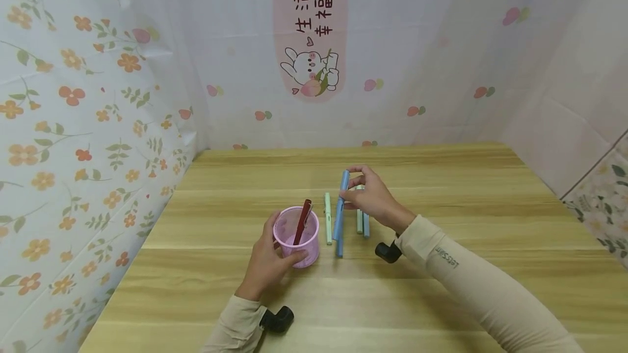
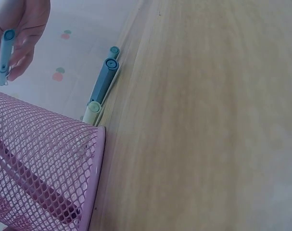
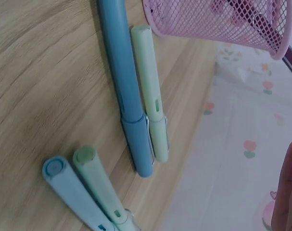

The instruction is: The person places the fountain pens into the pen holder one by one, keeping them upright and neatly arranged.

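My left hand (image 1: 272, 257) grips a pink mesh pen holder (image 1: 314, 255) round its side, and the holder stands on the table. A dark red pen (image 1: 302, 222) leans inside it, its clip end above the rim. To the right, my right hand (image 1: 368, 195) pinches a light blue pen (image 1: 338, 217) near its upper end, raised above the table. Under that pen lies a darker blue pen (image 3: 124, 72), beside a pale green pen (image 3: 150, 91). Another green pen (image 3: 100, 180) and another light blue pen (image 3: 71, 192) lie together, partly below my right hand.
The wooden table (image 1: 441, 298) reaches back to a white curtain (image 1: 422, 59) with a printed rabbit. Flowered cloth (image 1: 64, 151) hangs along the left side. Black wrist mounts (image 1: 277, 320) sit on both forearms.
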`<state>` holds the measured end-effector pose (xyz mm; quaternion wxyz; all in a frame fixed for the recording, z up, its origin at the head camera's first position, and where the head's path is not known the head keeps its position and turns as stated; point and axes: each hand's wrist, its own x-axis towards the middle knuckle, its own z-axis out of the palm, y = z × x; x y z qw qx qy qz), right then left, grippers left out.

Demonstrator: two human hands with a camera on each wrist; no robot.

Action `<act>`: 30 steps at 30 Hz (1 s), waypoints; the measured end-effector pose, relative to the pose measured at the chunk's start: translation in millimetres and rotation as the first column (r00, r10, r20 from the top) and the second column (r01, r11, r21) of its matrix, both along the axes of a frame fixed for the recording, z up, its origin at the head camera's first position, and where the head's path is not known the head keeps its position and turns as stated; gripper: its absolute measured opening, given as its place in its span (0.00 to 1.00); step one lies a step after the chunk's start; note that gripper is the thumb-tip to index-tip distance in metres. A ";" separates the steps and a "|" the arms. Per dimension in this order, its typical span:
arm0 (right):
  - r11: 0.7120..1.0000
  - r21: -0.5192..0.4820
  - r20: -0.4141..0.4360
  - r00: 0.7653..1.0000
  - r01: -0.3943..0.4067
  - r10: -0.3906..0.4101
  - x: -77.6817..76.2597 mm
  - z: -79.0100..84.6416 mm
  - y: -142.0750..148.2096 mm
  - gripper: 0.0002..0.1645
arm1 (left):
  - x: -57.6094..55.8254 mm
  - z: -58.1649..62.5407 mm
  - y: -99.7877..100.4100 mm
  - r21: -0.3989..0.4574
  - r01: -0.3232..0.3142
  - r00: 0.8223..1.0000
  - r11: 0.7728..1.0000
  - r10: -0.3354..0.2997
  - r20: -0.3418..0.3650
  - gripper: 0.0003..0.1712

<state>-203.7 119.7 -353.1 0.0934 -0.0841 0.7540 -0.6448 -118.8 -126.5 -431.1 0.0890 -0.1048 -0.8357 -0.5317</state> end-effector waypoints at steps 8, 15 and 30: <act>0.998 -0.061 0.026 0.999 0.026 -0.024 3.0 2.5 -8.5 0.34 | 0.6 0.8 1.2 -0.007 -0.006 1.000 1.000 0.006 0.012 0.58; 0.995 -0.092 0.003 0.999 0.041 -0.041 5.6 4.9 -18.3 0.33 | 1.1 2.0 1.4 -0.012 -0.010 1.000 1.000 0.011 0.027 0.59; 0.983 -0.163 -0.005 0.996 0.084 -0.086 7.9 4.3 -30.5 0.32 | 0.9 0.6 0.8 -0.021 0.003 1.000 1.000 -0.003 -0.004 0.57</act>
